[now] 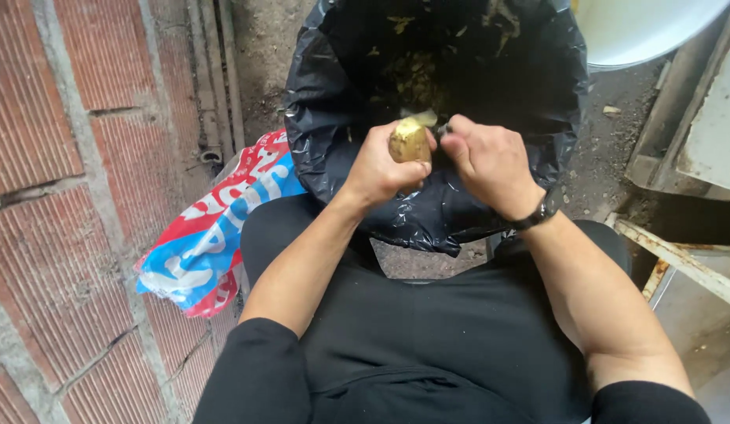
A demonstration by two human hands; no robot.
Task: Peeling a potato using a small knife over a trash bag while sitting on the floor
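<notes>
The potato point(410, 142) sat in my left hand point(378, 166), thumb across its near side, fingers wrapped behind it. It was small and blunt, brownish-yellow skin on the lower part, paler peeled flesh at the top. I held it roughly upright over the bin's open mouth, just beside my right hand point(484, 161), which pinched a dark peeler point(443, 130), mostly hidden, against its upper edge.

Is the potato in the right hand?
No, the left hand grips the potato over the black bin bag, while the right hand works at its top.
</notes>
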